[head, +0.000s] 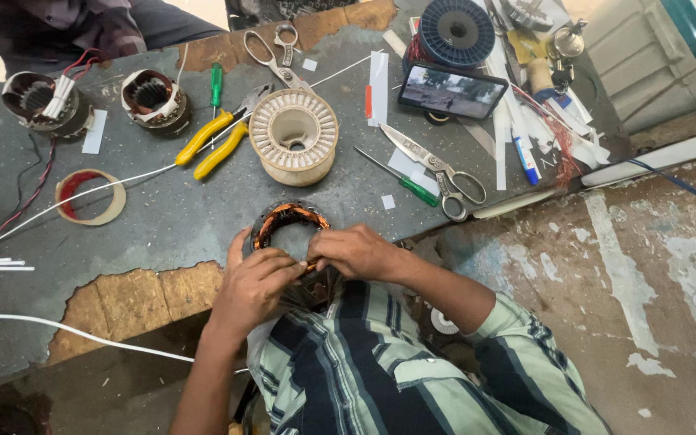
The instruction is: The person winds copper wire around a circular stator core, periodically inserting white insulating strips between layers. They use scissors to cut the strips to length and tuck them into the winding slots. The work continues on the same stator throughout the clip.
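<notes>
A round motor stator with copper windings [283,217] rests at the near edge of the grey worktable [163,217]. My left hand [253,283] grips its near rim, fingers curled onto the winding. My right hand [356,251] pinches the same near rim from the right, fingertips meeting the left hand's. The stator's lower half is hidden under both hands. My striped shirt fills the bottom of the view.
Behind the stator stand an empty cream spool [293,135], yellow-handled pliers [211,145], two scissors [437,169] [277,50], green screwdrivers [400,179], a tape roll [89,196], two other stators [153,98] [42,101], a phone [451,90] and a blue wire spool [456,31]. A person sits at the far left.
</notes>
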